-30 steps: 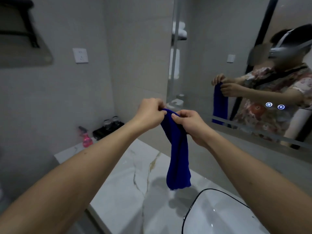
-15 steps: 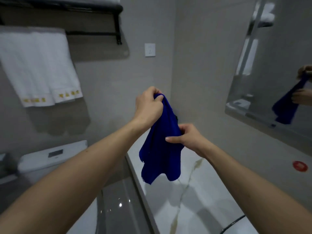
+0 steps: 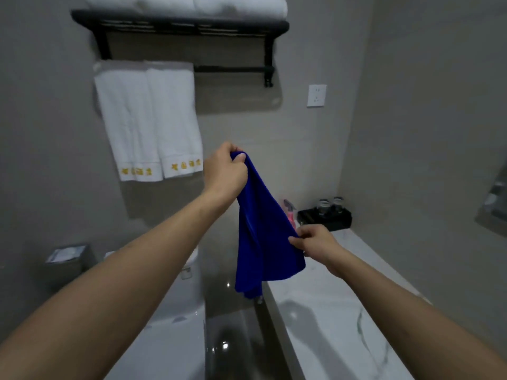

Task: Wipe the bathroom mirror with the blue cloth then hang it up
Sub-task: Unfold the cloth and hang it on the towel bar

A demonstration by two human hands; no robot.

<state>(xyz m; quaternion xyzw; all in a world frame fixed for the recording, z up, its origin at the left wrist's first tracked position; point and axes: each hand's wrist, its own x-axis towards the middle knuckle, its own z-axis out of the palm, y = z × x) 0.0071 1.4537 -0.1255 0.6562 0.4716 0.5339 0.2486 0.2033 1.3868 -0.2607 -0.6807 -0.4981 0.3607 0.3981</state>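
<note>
The blue cloth (image 3: pixel 263 237) hangs in front of me over the gap between toilet and counter. My left hand (image 3: pixel 226 171) grips its top corner, raised high. My right hand (image 3: pixel 315 239) pinches the cloth's right edge lower down, spreading it. A black towel rack (image 3: pixel 233 68) is mounted on the wall above and behind; the right part of its lower bar is bare. Only a sliver of the mirror (image 3: pixel 493 204) shows at the right edge.
Two white towels (image 3: pixel 148 119) hang from the rack's left side, with folded towels on top. A marble counter (image 3: pixel 343 311) runs along the right, holding a black tray with glasses (image 3: pixel 326 215) and a pink bottle. A toilet (image 3: pixel 175 311) sits below left. A wall socket (image 3: pixel 316 96) is right of the rack.
My view has swung left from the mirror toward the towel rack. My right hand has slid down from the cloth's top to its lower right edge, opening the cloth out.
</note>
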